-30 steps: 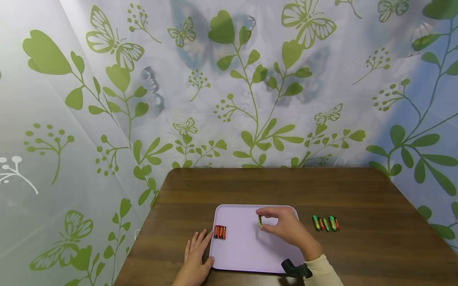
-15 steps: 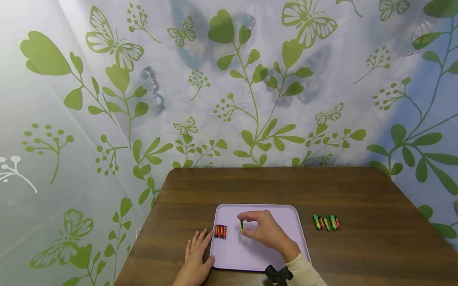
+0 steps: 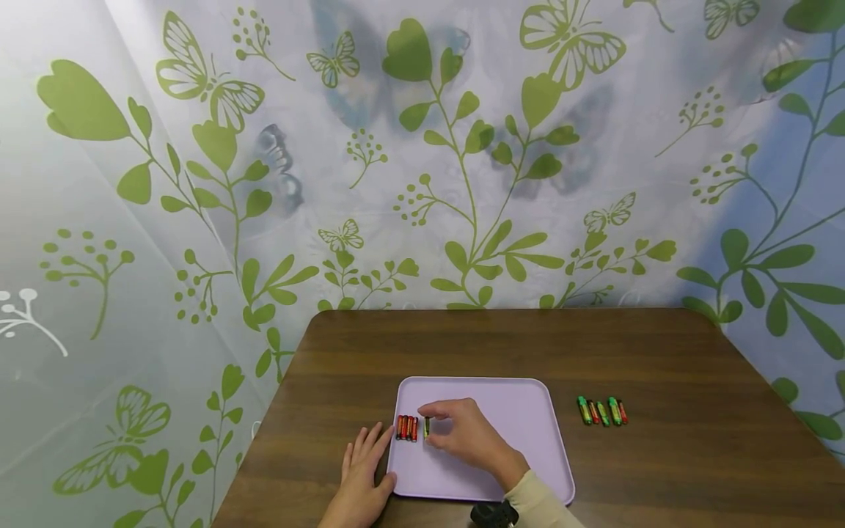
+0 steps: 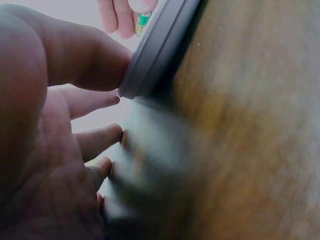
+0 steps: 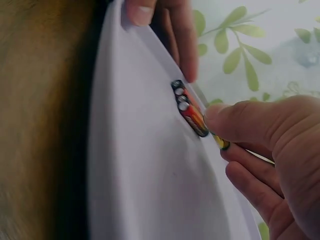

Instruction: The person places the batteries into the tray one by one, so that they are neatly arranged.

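Observation:
My right hand [image 3: 472, 436] pinches a small green-and-black battery [image 3: 426, 428] by its ends, between thumb and fingertips. It is upright in the head view, just right of a row of several red-and-black batteries [image 3: 406, 428]. That row lies side by side near the left edge of a pale purple tray [image 3: 502, 469]. In the right wrist view the thumb partly hides the held battery [image 5: 221, 142], and the red batteries [image 5: 189, 111] show beyond. My left hand [image 3: 361, 473] rests at the tray's left edge with fingers fairly straight; its thumb touches the rim [image 4: 145, 55].
On the brown wooden table [image 3: 660, 352], right of the tray, several green and red batteries [image 3: 603, 411] lie in a loose row. A curtain [image 3: 370, 183] with green leaves and butterflies hangs behind the table.
My right hand has carried the green-and-black battery leftward across the tray, from right of the middle to beside the red row. The left hand stays at the tray's edge.

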A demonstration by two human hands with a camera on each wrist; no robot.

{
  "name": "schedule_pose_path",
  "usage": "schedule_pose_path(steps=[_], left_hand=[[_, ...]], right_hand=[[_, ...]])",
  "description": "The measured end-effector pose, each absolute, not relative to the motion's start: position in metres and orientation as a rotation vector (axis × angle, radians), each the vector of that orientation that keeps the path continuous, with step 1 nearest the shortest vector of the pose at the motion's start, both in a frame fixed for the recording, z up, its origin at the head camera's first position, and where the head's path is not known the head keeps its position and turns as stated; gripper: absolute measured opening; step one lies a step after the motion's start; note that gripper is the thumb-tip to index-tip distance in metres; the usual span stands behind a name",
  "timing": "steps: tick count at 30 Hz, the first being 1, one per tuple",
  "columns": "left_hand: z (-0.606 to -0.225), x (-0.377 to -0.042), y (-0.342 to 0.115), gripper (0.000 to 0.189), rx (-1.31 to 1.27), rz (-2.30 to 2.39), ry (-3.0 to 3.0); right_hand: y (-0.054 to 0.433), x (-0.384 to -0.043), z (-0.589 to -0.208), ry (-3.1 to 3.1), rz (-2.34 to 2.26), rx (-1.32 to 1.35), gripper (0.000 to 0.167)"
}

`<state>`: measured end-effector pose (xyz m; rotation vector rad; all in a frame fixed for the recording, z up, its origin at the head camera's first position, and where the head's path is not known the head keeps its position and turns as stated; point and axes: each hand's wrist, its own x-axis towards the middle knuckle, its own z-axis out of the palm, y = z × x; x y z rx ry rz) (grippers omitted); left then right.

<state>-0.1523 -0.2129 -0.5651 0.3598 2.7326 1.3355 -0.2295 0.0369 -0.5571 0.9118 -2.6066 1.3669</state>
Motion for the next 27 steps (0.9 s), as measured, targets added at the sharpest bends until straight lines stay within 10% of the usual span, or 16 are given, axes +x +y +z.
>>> schedule_pose_path(steps=[27], left_hand=[[-0.566, -0.154, -0.21, 0.075, 0.366, 1.389, 2.712]], right_hand=[[0.029, -0.232, -0.563, -2.582, 1.117, 0.874, 0.047]])
